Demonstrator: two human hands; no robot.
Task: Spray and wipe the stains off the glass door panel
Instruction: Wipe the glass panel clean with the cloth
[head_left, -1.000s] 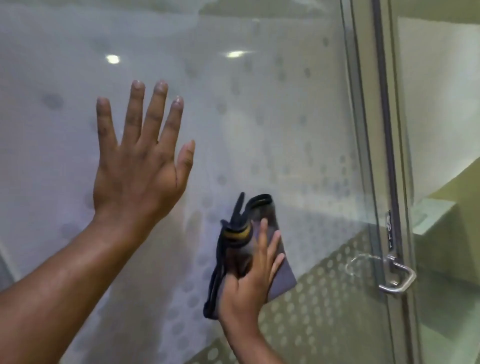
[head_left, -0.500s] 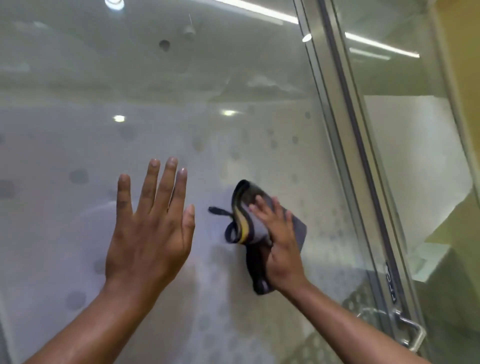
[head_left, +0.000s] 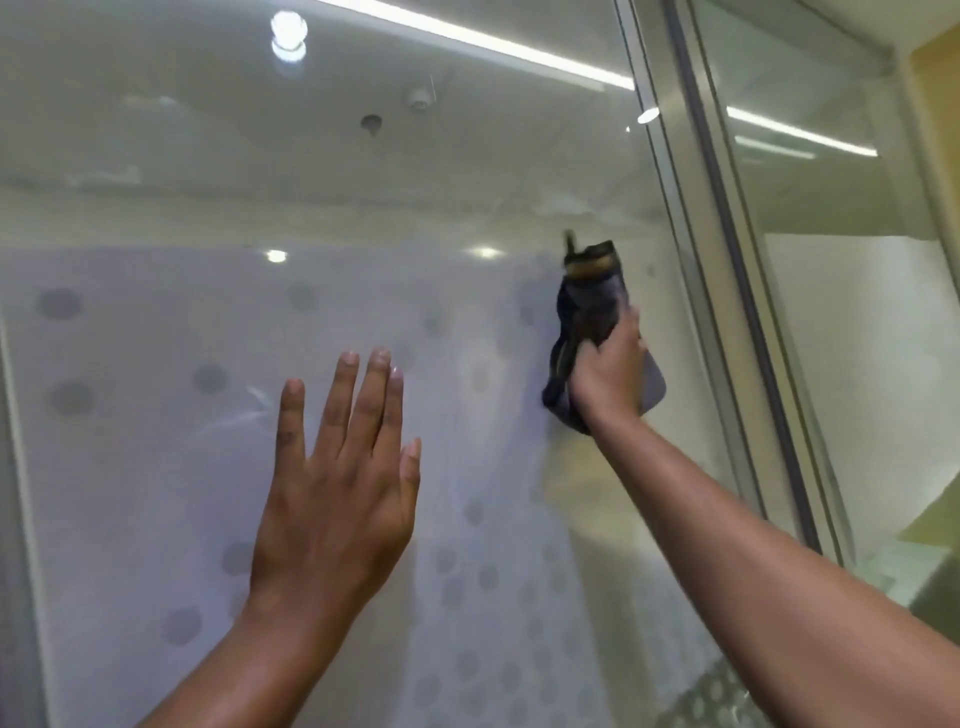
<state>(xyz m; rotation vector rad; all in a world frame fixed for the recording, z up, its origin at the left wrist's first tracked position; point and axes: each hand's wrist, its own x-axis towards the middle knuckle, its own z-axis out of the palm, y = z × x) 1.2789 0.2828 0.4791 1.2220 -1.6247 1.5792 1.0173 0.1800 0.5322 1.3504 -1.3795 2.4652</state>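
Observation:
The glass door panel (head_left: 156, 415) fills the view, frosted with grey dots below and clear above. My left hand (head_left: 337, 493) lies flat against the glass at lower centre, fingers spread and pointing up, holding nothing. My right hand (head_left: 605, 374) is raised at upper right and presses a dark grey cloth (head_left: 592, 306) with a yellow-trimmed edge against the glass near the door's right edge. The cloth sticks up above the fingers. No spray bottle is in view.
A metal door frame (head_left: 727, 291) runs diagonally down the right side, with another glass pane (head_left: 841, 364) beyond it. Ceiling light strips and round lamps reflect in the upper glass. A dotted frosted band shows at the bottom right.
My right hand has swept the cloth up and to the right, from low on the panel to near the frame. The view has tilted upward. My left hand stays flat on the glass.

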